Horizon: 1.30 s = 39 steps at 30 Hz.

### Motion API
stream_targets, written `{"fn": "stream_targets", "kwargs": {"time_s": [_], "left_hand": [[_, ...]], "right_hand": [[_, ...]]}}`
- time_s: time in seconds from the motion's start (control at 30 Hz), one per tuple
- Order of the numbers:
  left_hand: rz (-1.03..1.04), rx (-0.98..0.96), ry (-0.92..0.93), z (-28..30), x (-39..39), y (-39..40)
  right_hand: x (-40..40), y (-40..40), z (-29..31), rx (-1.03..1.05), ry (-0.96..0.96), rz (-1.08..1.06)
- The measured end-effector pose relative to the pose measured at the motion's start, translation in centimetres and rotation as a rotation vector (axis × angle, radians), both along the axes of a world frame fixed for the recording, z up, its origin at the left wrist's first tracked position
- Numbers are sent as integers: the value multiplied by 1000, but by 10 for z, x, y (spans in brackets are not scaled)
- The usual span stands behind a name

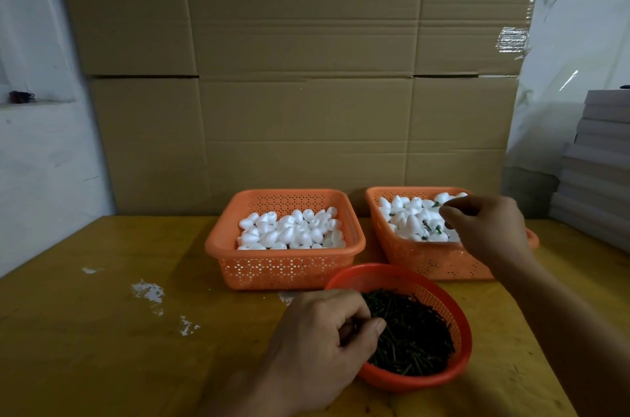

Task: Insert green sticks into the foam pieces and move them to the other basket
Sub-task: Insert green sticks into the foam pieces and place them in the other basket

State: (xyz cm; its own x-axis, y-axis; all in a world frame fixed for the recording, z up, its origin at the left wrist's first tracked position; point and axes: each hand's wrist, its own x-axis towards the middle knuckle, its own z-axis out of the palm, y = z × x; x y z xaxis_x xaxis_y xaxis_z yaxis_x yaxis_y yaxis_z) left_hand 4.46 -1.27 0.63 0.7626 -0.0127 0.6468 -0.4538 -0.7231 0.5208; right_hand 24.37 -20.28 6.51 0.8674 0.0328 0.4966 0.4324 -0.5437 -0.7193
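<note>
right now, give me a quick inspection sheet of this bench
surface: yellow table, white scuffs on it
job's things: left basket of plain foam pieces; right basket of foam with green sticks; round basket of green sticks
clutter: nothing seen
grippers: left hand pinches in the sticks; right hand over the right basket, hold unclear
cables: nothing seen
surroundings: cardboard boxes behind, stacked boards at right

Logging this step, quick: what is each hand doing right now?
Left hand: fingers curled, pinching into the green sticks in the round basket.
Right hand: over the right basket; hold cannot be told.
</note>
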Motion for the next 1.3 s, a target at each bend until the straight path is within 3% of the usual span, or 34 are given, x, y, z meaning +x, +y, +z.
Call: {"fn": "stream_targets", "kwargs": {"time_s": [0.17, 0.57, 1.0, 1.2, 1.3], "left_hand": [[3, 1, 16, 1, -1, 0], [24, 76, 30, 3, 0, 7], [214, 57, 121, 49, 39, 47], [322, 23, 385, 71, 87, 79], [348, 119, 549, 72, 108, 91]], "right_hand": [[-47, -17, 6, -33, 58, 214], [-102, -21, 3, -761, 120, 680], [-112, -9, -6, -834, 7, 674], [-112, -4, -12, -791, -53, 678], [-112, -3, -12, -760, -54, 669]]}}
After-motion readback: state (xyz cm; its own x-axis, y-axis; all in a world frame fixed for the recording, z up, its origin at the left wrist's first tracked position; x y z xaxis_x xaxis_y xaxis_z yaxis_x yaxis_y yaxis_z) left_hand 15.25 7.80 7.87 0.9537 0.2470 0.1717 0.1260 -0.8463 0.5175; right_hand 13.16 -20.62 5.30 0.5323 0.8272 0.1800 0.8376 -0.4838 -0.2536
